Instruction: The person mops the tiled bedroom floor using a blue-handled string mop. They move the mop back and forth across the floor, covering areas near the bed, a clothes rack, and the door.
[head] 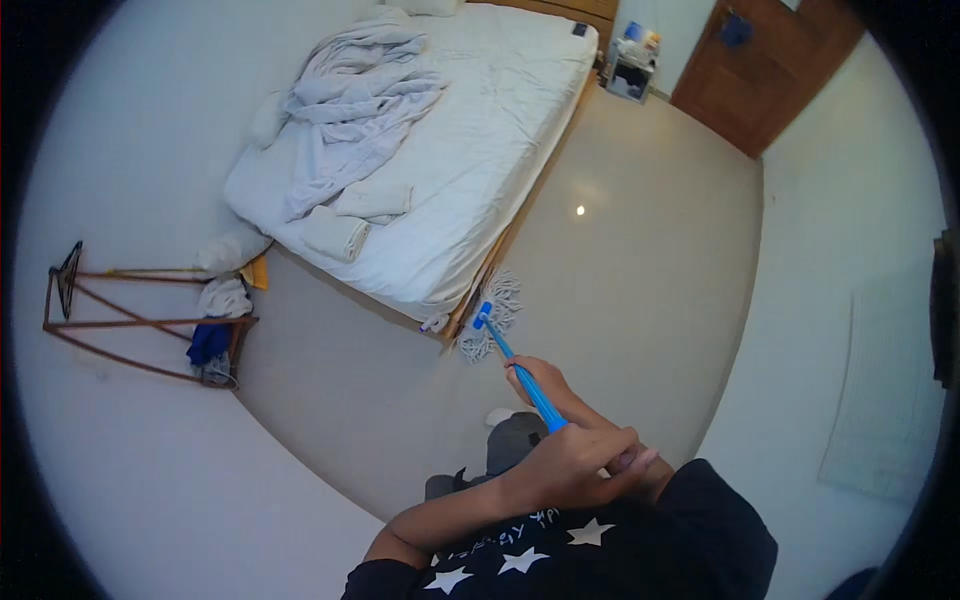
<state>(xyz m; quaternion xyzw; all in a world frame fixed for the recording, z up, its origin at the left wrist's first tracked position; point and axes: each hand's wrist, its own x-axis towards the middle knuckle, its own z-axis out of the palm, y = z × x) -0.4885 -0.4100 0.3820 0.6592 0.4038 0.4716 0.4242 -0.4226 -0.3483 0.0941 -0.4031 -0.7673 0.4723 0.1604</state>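
Observation:
A string mop [501,300] with a blue head clamp and pale strands lies on the tiled floor beside the near corner of the bed. Its blue handle slants up towards me. My right hand [546,381] grips the shaft partway down. Around the handle's top end is my left hand [577,459], closer to my chest, its wrist crossing over my right forearm. The strands touch or nearly touch the wooden bed frame [491,262].
The bed [480,150] carries a crumpled blanket [360,112] and folded towels [337,231]. A wooden clothes rack [150,324] with clothes stands left. A small bedside stand [630,75] and a wooden door [765,75] are at the far end. Walls flank both sides.

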